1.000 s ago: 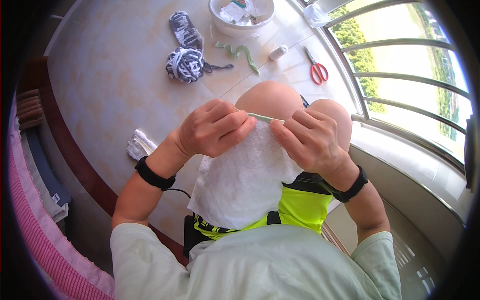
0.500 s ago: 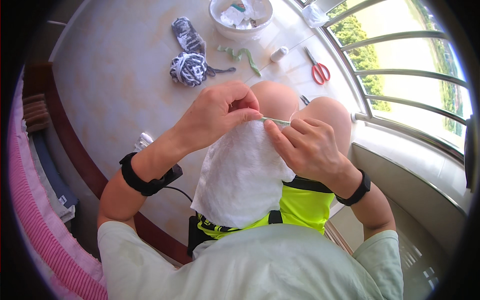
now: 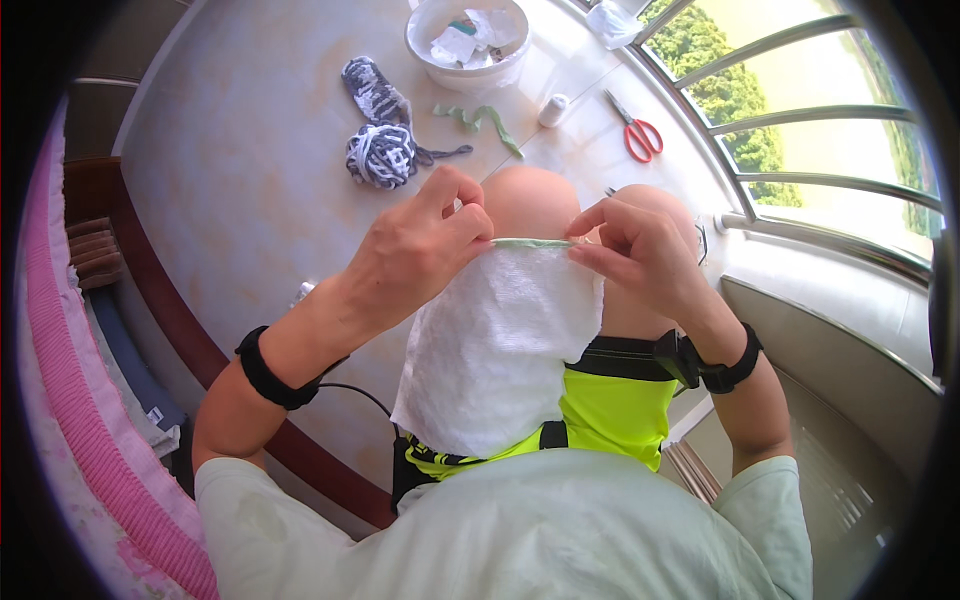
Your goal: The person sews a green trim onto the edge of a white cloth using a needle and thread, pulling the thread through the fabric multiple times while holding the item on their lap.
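A white cloth lies over my lap, its far edge bound with a pale green strip. My left hand pinches the left end of that bound edge between thumb and fingertips. At the right end, my right hand has its thumb and forefinger closed on the same edge. Between both hands the green strip is stretched nearly straight. Whether a needle or thread is in my right fingertips is too small to tell.
On the tiled floor ahead are a grey-and-white yarn ball, a knitted piece, a loose green strip, a white thread spool and red-handled scissors. A white basin holds scraps. Metal railings stand right; pink bedding left.
My right hand has turned and shifted up to the right end of the green edge. My left hand has drawn slightly left, so more of the strip shows between them.
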A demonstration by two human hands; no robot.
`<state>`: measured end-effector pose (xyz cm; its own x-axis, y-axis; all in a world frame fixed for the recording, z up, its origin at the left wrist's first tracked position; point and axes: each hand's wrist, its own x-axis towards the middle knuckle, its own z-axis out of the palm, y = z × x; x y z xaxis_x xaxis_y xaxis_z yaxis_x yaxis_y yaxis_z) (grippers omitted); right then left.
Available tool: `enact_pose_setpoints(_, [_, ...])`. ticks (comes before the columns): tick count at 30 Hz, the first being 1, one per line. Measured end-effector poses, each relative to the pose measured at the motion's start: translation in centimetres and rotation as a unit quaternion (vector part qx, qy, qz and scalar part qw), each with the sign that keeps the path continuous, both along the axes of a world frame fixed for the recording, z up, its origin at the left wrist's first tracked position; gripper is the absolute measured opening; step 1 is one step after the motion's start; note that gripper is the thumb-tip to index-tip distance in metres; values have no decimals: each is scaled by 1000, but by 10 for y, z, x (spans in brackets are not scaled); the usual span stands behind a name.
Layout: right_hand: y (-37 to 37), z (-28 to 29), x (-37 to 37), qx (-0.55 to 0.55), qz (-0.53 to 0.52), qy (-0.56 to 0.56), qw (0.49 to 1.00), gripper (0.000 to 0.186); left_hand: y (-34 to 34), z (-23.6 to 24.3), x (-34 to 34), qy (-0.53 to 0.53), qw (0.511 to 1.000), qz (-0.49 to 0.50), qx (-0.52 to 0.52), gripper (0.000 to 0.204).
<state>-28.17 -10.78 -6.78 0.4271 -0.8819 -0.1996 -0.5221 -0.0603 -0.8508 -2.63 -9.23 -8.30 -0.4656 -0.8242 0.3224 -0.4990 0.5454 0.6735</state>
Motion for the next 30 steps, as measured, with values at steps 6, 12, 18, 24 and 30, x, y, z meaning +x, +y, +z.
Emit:
enact_pose_setpoints(6, [-9,-13,-17,125,112,8,986,13,1,42,3,55,876,44,478,13])
enact_pose_setpoints(12, [-16,8,-36,151,234,57,959,16,25,62,-4,248,751,3,612,20])
enact_pose_setpoints(18, [-5,5,-55,-94,89,239,962,21,68,58,-36,217,777,85,584,15])
enact_pose_setpoints(24, [12,46,-57,-71,0,102,992,27,65,43,-53,234,780,180,552,16])
enact_pose_setpoints(30, [37,67,-63,136,-53,-208,967,15,62,60,-40,243,757,151,588,17])
